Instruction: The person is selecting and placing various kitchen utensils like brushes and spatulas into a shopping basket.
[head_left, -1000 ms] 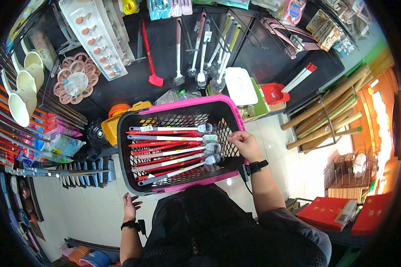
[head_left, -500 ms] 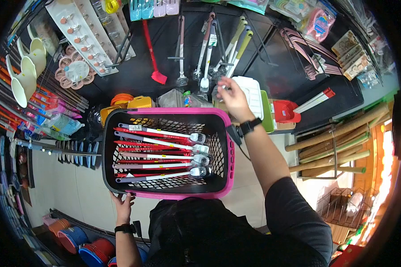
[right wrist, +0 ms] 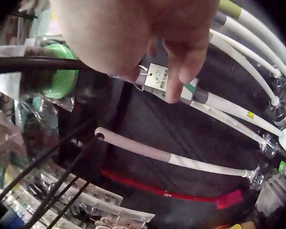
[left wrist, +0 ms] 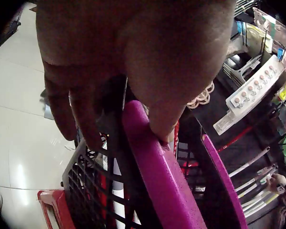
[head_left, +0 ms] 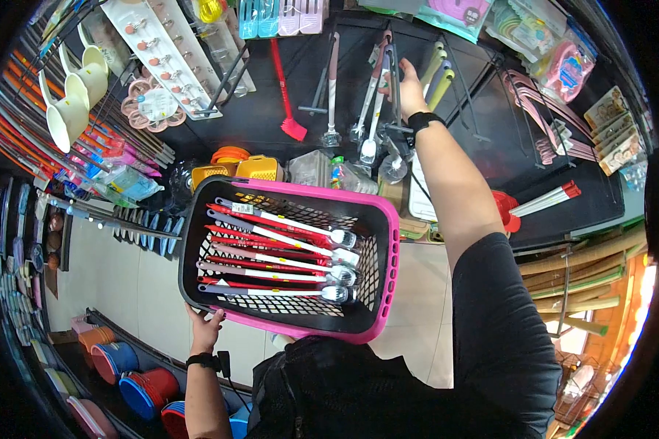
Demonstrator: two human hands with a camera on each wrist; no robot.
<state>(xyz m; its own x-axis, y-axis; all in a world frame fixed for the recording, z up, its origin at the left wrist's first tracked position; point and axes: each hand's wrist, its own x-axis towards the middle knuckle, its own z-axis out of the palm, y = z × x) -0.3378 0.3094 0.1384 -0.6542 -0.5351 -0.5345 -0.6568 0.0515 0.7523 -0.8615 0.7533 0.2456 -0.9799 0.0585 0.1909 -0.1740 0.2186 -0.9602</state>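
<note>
My left hand (head_left: 206, 334) grips the pink rim of a black mesh shopping basket (head_left: 392, 274) at its near left corner. The left wrist view shows the thumb over the pink rim (left wrist: 164, 181) and the other fingers down the outer side. Inside the basket lie several white toilet brushes (head_left: 271, 276) with plastic-wrapped heads, among red-handled ones. My right hand (head_left: 410, 91) is raised at the rack, fingers and thumb about the upper handle of a hanging grey-and-white toilet brush (right wrist: 243, 112). A paper tag (right wrist: 157, 81) hangs there, partly covered by the fingers.
Metal hooks (head_left: 321, 95) stick out of the black display board. A pink-and-white brush (head_left: 332, 95) and a red brush (head_left: 285, 95) hang left of my right hand. Yellow baskets (head_left: 260, 168) stand behind the shopping basket; colourful buckets (head_left: 149, 391) line the lower left.
My right hand has left the basket's right side and risen to the hanging brushes. My left hand, earlier loose below the basket, now holds its rim.
</note>
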